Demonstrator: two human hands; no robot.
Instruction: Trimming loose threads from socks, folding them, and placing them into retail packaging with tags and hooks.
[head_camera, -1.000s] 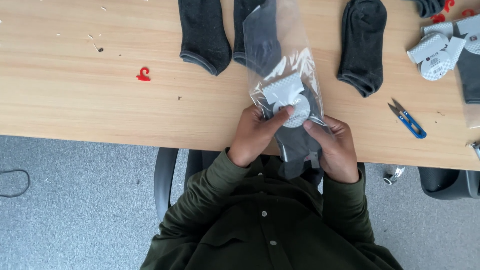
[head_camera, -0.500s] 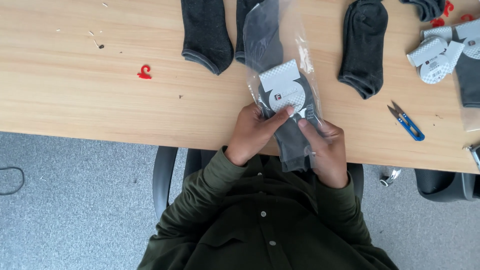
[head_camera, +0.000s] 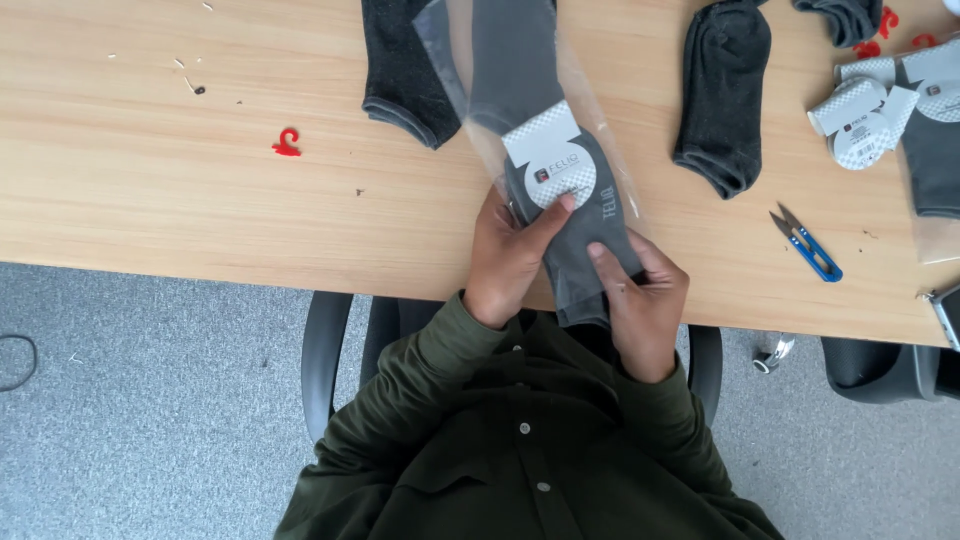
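On bagged socks (head_camera: 572, 215): closed fingers (head_camera: 560, 208).

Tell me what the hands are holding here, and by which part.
Both hands, left hand and right hand, hold a grey sock pair in a clear plastic bag, gripping its lower end near the paper label.

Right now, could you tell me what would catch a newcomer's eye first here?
Both hands, left hand and right hand, grip a grey sock pair with a white label inside a clear plastic bag at the wooden table's near edge. Blue snips lie right; a red hook lies left.
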